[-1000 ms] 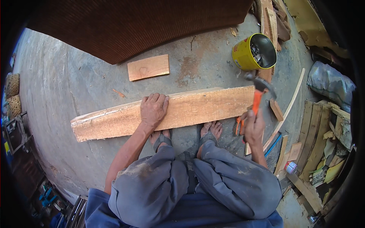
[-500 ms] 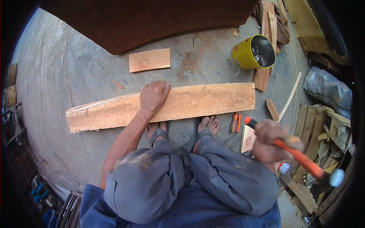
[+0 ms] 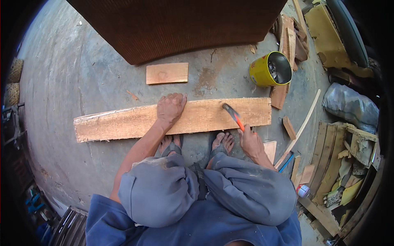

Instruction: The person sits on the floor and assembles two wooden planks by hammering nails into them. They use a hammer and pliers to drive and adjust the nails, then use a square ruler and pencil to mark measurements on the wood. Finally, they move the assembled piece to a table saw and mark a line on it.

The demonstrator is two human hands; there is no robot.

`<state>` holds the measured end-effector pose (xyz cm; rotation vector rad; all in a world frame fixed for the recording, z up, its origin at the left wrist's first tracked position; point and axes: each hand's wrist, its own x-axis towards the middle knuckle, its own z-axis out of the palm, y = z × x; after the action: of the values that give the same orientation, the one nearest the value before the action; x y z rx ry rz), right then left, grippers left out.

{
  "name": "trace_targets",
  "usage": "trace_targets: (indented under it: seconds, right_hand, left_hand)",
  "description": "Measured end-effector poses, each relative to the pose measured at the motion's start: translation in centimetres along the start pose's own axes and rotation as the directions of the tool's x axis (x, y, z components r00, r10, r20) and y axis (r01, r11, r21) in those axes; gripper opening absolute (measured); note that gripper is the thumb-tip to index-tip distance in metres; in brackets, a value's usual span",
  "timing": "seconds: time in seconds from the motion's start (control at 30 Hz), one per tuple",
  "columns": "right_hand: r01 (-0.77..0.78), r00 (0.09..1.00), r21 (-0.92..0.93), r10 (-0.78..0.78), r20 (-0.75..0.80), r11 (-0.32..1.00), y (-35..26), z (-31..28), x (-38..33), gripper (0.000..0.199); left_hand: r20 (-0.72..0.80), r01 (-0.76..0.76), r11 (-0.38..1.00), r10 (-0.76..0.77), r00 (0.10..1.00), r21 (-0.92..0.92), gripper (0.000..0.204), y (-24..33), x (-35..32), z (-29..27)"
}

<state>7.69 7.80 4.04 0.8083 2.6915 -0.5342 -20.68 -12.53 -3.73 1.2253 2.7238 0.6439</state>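
Observation:
A long, rough wooden plank [image 3: 201,115] lies crosswise on the floor just beyond my sandalled feet. My left hand [image 3: 171,110] is closed over it left of the middle, fingers curled at its far edge. My right hand [image 3: 251,143] grips a hammer [image 3: 234,116] with an orange handle. Its dark head is at the plank's upper surface, right of the middle. I cannot make out a nail under the head. Past the plank lies a short flat board [image 3: 167,74].
A yellow can [image 3: 260,71] with small metal pieces stands far right, by stacked wood strips [image 3: 280,95]. A big brown ribbed panel [image 3: 180,28] fills the far side. To the right are a thin stick [image 3: 301,125], a grey plastic bundle [image 3: 351,105] and a scrap-wood crate [image 3: 328,151].
My right hand has swung the hammer from the right side in to the plank. The orange pliers seen earlier are now hidden around my right hand. My left hand stays on the plank.

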Motion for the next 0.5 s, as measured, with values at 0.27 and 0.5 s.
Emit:
trace_targets:
  seconds: [0.27, 0.5]
  right_hand:
    - [0.605, 0.766, 0.489, -0.289, -0.575, 0.629, -2.1, -4.2, 1.0, 0.015]
    - [0.294, 0.940, 0.563, -0.125, -0.318, 0.773, -2.5, -4.3, 1.0, 0.026]
  left_hand:
    - [0.016, 0.040, 0.997, -0.040, 0.999, -0.063, 0.037, -0.3, -0.2, -0.8]
    - [0.005, 0.075, 0.997, -0.075, 0.997, -0.001, 0.034, -1.2, 1.2, -0.7]
